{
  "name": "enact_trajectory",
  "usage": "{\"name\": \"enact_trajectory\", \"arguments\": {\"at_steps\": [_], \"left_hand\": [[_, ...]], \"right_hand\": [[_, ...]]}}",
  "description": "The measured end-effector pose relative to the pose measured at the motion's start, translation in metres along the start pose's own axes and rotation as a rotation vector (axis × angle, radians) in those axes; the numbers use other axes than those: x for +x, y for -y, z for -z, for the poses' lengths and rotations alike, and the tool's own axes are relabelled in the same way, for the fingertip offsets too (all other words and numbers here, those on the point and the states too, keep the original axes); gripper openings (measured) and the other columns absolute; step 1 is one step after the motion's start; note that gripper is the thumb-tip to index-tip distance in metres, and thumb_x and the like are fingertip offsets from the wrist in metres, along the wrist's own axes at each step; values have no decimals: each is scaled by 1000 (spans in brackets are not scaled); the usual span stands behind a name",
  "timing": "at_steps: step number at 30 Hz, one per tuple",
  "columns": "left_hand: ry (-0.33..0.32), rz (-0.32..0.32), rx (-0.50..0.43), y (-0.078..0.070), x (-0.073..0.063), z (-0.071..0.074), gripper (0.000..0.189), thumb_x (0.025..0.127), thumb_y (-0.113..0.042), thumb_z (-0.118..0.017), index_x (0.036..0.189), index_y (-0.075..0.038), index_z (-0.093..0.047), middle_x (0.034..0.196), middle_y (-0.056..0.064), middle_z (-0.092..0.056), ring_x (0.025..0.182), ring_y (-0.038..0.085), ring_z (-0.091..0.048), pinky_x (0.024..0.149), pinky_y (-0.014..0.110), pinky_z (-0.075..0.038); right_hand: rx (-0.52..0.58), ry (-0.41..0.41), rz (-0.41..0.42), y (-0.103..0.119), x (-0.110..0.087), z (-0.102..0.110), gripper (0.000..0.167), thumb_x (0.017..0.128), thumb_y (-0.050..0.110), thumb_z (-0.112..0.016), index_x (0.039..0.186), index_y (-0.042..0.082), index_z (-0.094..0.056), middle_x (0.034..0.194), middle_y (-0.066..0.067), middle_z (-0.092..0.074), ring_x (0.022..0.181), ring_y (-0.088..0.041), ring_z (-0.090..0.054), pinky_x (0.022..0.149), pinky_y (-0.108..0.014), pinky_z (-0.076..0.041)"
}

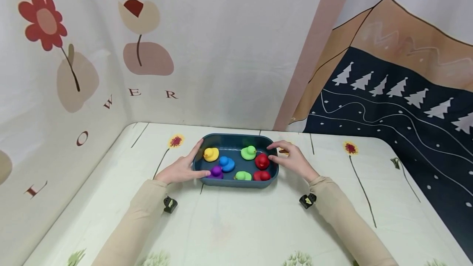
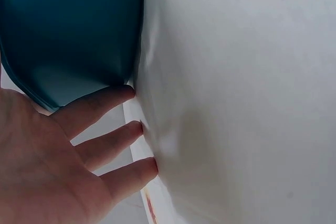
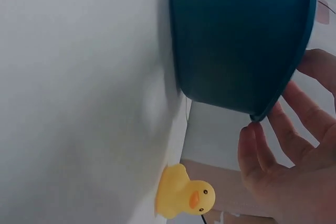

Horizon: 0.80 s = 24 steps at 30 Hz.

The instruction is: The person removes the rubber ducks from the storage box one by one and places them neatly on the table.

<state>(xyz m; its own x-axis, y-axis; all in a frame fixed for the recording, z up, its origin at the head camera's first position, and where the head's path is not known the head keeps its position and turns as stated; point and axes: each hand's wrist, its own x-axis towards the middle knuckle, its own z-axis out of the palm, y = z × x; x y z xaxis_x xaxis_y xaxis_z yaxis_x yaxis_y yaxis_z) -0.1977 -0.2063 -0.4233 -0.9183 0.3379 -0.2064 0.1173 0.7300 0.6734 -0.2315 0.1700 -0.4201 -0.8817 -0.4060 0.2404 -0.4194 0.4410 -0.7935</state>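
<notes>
A dark teal plastic bin [image 1: 236, 183] stands on the table between both hands, with several rubber ducks inside: yellow [image 1: 211, 154], blue [image 1: 227, 164], purple [image 1: 216, 172], two green and two red. Around its left end my left hand [image 1: 182, 169] is spread, thumb along the front rim and straight fingers beside the end wall. My right hand [image 1: 293, 161] reaches over the right end from above, fingertips at the rim near a red duck [image 1: 262, 161]. In the right wrist view, these fingers lie loosely along the bin's rim, and another yellow duck [image 3: 184, 191] sits outside the bin.
The table [image 1: 229, 225] wears a pale cloth printed with flowers. Fabric [image 1: 229, 52] hangs behind it, with a dark printed section of white trees [image 1: 377, 87] at the right. Each wrist carries a small black camera mount, such as the left mount [image 1: 170, 204].
</notes>
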Motion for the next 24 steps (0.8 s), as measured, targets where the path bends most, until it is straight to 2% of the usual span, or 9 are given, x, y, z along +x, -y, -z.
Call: {"name": "enact_trajectory", "arguments": {"at_steps": [4,7,11,16,20,24], "left_hand": [[1,-1,-1,0,0,0,110,81,-55,-70,156,-28,6,75,7,-45,62,20,-37,57,33,-29],[5,-2,-8,0,0,0,111,81,-55,-71,156,-28,7,67,3,-33,57,19,-31,54,33,-26],[5,-7,-7,0,-1,0,111,81,-55,-70,156,-27,7,69,3,-34,59,19,-32,54,33,-26],[6,-12,-11,1,0,-1,110,82,-53,-70,156,-28,8,67,3,-36,58,18,-32,54,33,-26],[6,-14,-16,1,1,-1,110,82,-53,-70,155,-28,8,64,2,-32,54,18,-30,53,32,-26],[6,-16,-18,2,1,-1,110,82,-54,-70,155,-29,8,65,2,-34,55,18,-31,53,33,-26]], "right_hand": [[18,-9,27,0,0,-5,27,86,6,-73,111,0,-68,117,-15,-62,112,-31,-53,93,-50,-44],[36,5,33,1,-1,-8,28,86,5,-72,112,-3,-67,117,-18,-61,113,-34,-53,94,-53,-42],[33,20,38,1,-1,-11,28,86,5,-73,112,-4,-67,115,-18,-62,112,-36,-53,94,-55,-41],[-8,27,55,1,0,-13,26,85,7,-73,109,-1,-69,111,-13,-64,109,-32,-54,92,-54,-42],[-36,29,45,0,0,-16,26,85,10,-74,110,1,-70,111,-10,-64,113,-32,-48,93,-53,-41],[-69,37,44,2,0,-19,27,84,10,-75,110,3,-70,112,-8,-65,118,-34,-40,97,-54,-34]]}}
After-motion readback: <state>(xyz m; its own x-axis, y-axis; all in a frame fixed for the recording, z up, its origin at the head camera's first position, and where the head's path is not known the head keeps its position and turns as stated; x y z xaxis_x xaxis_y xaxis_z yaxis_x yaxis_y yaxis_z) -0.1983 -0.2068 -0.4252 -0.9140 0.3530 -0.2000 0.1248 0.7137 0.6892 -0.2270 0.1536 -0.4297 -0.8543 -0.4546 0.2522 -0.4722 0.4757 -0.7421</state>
